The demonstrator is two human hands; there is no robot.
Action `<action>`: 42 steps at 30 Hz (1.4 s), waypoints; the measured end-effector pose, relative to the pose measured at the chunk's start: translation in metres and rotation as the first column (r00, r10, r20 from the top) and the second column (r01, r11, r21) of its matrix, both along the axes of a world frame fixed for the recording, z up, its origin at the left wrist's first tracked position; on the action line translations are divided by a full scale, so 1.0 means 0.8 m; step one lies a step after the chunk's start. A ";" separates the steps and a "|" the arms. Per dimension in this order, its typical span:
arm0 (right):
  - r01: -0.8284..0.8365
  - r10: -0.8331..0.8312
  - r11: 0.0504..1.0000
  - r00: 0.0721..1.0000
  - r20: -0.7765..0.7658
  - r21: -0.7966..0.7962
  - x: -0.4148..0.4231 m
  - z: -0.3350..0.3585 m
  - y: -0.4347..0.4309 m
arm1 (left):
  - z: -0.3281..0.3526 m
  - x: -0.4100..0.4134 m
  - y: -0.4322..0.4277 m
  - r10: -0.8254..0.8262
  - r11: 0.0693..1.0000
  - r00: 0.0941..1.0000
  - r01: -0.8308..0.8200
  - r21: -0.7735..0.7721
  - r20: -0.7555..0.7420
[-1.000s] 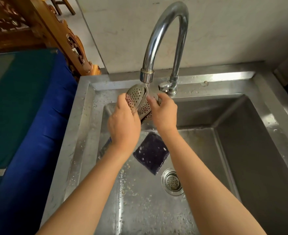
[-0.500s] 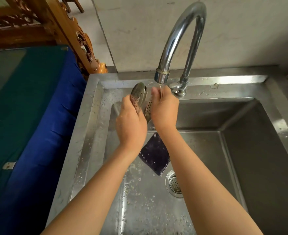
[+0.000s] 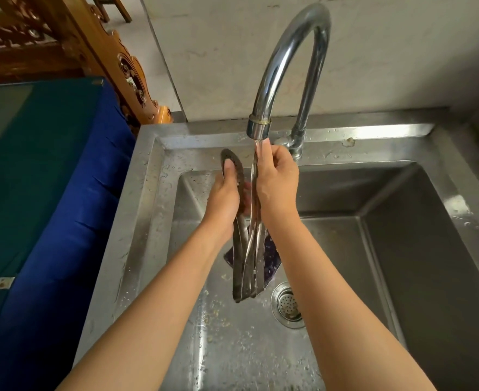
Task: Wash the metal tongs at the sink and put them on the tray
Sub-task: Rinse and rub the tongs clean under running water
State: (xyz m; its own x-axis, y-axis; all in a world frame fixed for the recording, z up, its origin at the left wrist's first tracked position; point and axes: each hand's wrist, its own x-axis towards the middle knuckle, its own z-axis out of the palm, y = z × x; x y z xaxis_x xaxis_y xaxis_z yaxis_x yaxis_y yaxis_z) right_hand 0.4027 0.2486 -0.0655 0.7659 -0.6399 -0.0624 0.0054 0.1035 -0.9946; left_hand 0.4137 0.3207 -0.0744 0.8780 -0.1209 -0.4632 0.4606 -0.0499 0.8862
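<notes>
Head, left hand, right hand gripping tongs

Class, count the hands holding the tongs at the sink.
2. The left hand grips the tongs by the perforated end, left of the tap. The right hand holds the other arm directly beneath the spout. None seem hidden.

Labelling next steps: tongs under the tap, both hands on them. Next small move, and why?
Likely shift the perforated head in the left hand under the stream: water runs only down the tong arm the right hand grips.
</notes>
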 end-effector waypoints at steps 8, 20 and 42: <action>-0.164 0.112 0.873 0.984 -0.138 -0.460 0.014 -0.009 -0.003 | -0.002 -0.002 -0.006 -0.064 0.808 0.983 -0.051 -0.587 -0.173; -0.643 0.029 0.279 0.749 -0.662 -0.714 0.023 0.005 -0.026 | -0.007 0.001 -0.025 -0.104 0.884 0.979 0.011 -0.468 -0.174; -0.687 0.713 0.683 0.700 -0.023 0.250 -0.092 -0.022 -0.044 | 0.043 0.048 -0.044 0.245 0.912 0.966 -0.200 -0.359 0.083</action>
